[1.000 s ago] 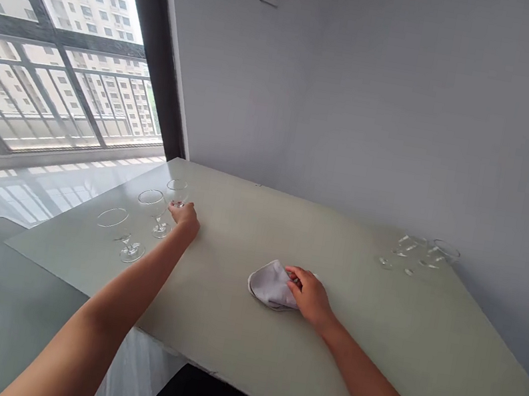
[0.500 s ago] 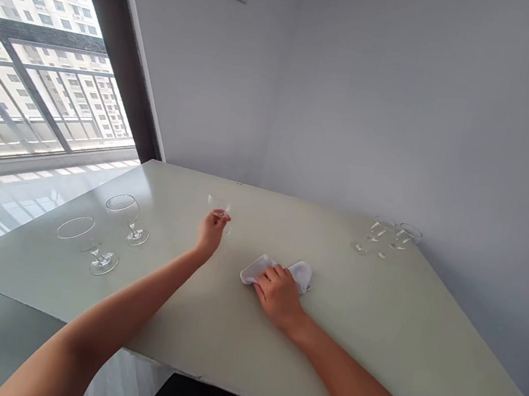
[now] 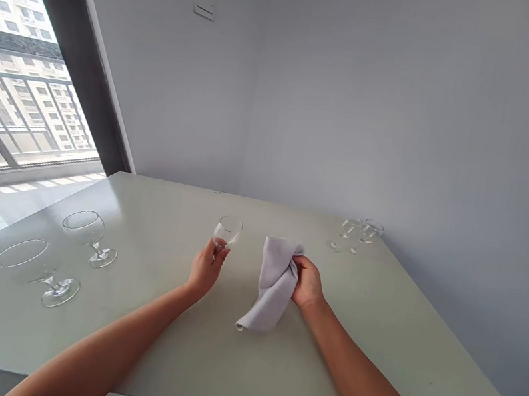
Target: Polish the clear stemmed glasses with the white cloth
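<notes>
My left hand (image 3: 207,267) is closed round the lower part of a clear stemmed glass (image 3: 229,228), which it holds with the bowl up. To the right of it, my right hand (image 3: 308,284) pinches a pale grey-white cloth (image 3: 275,282) by its upper right side. The cloth hangs down in loose folds over the table. Glass and cloth are apart. The fingertips of my right hand are partly hidden behind the cloth.
On the pale table (image 3: 216,366), two stemmed glasses stand at the left, a nearer one (image 3: 57,288) and a farther one (image 3: 100,256). Two more glasses (image 3: 349,228) (image 3: 371,231) stand close together at the back right. Walls rise behind; a window (image 3: 21,76) is at the left.
My right hand has lifted the cloth off the table, and it now hangs unfolded. My left hand has brought its glass nearer. The camera view has shifted, moving the other glasses in the picture.
</notes>
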Demonstrator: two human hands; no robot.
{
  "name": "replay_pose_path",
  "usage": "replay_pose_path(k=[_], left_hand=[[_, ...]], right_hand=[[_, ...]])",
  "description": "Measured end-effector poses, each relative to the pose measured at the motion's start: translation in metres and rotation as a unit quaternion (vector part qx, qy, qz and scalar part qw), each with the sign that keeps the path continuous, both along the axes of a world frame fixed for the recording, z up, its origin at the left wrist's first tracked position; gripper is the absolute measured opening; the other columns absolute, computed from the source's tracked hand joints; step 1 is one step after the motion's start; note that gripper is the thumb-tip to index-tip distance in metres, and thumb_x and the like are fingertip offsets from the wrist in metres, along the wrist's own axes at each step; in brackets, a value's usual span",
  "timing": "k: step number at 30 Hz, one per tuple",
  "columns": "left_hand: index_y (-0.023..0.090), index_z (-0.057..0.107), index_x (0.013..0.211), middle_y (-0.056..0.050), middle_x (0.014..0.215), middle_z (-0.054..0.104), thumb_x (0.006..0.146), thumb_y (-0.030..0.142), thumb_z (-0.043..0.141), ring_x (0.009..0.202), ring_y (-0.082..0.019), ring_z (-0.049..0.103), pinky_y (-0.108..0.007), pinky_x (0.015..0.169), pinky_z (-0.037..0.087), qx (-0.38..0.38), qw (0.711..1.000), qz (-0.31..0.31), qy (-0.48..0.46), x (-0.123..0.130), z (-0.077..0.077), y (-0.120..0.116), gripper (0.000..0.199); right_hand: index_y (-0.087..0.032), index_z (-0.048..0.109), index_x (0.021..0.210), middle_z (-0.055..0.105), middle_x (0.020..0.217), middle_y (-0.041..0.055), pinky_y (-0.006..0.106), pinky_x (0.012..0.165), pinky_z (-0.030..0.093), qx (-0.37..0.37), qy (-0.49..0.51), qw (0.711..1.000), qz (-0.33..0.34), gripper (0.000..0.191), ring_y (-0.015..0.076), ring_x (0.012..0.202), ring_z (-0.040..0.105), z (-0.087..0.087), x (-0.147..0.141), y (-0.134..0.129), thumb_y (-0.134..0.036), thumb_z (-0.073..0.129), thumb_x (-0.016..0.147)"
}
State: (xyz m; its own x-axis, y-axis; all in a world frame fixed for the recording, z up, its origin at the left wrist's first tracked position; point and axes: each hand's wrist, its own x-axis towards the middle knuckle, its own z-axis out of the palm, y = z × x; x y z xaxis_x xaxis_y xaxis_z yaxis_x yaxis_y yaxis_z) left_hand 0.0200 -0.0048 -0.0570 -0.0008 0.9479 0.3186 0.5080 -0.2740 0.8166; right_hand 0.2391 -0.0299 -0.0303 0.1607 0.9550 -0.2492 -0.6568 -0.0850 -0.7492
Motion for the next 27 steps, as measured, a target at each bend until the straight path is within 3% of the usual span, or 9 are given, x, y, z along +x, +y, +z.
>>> replay_pose_path(k=[3,8,12,20,23,27], left_hand=[[0.022,0.047,0.09,0.003,0.065,0.055,0.083,0.038,0.038,0.059,-0.012,0.051,-0.023,0.057,0.037,0.008,0.999,-0.001,0.04,0.0,0.001,-0.002,0.019],[0.021,0.047,0.087,0.002,0.068,0.057,0.084,0.034,0.038,0.061,-0.013,0.052,-0.023,0.057,0.035,0.02,0.995,0.008,0.096,-0.003,0.0,-0.002,0.016],[0.021,0.047,0.088,0.0,0.075,0.06,0.085,0.033,0.038,0.066,-0.015,0.053,-0.025,0.058,0.035,0.037,0.989,0.014,0.142,-0.008,-0.002,0.002,0.015],[0.019,0.046,0.089,-0.002,0.067,0.057,0.083,0.045,0.043,0.064,-0.017,0.054,-0.03,0.068,0.036,0.179,0.959,0.03,0.218,-0.012,-0.002,0.003,0.027],[0.017,0.046,0.1,-0.004,0.073,0.059,0.085,0.044,0.041,0.069,-0.018,0.056,-0.032,0.074,0.036,0.228,0.942,0.011,0.245,-0.012,0.002,0.0,0.032],[0.014,0.045,0.112,-0.007,0.08,0.06,0.087,0.041,0.039,0.075,-0.019,0.057,-0.033,0.076,0.035,0.267,0.928,-0.015,0.258,-0.011,0.007,-0.005,0.038]], right_hand=[[-0.018,0.055,0.063,0.057,0.054,-0.0041,0.025,0.052,0.047,-0.022,0.071,0.997,-0.003,0.011,0.0117,0.05,0.054,0.001,-0.003,-0.003,-0.022,0.065,0.063],[-0.017,0.057,0.067,0.059,0.054,-0.0031,0.025,0.05,0.048,-0.051,0.04,0.998,0.014,0.017,0.0118,0.048,0.054,0.0,-0.007,-0.003,-0.021,0.072,0.061],[-0.017,0.059,0.073,0.064,0.064,0.0004,0.025,0.055,0.052,-0.104,0.022,0.99,-0.091,0.009,0.014,0.055,0.06,0.0,0.0,0.003,-0.022,0.065,0.068],[-0.022,0.059,0.078,0.066,0.078,0.0021,0.025,0.058,0.054,-0.047,-0.056,0.975,-0.211,0.016,0.0163,0.072,0.063,0.008,0.016,-0.003,-0.034,0.064,0.07],[-0.022,0.059,0.08,0.065,0.08,0.0041,0.026,0.056,0.052,-0.011,-0.073,0.976,-0.202,0.02,0.0177,0.074,0.061,0.022,-0.004,-0.018,-0.038,0.064,0.069],[-0.019,0.057,0.073,0.058,0.066,0.0023,0.025,0.049,0.043,0.066,-0.205,0.971,-0.103,0.03,0.0158,0.062,0.054,0.04,-0.051,-0.037,-0.048,0.06,0.071]])
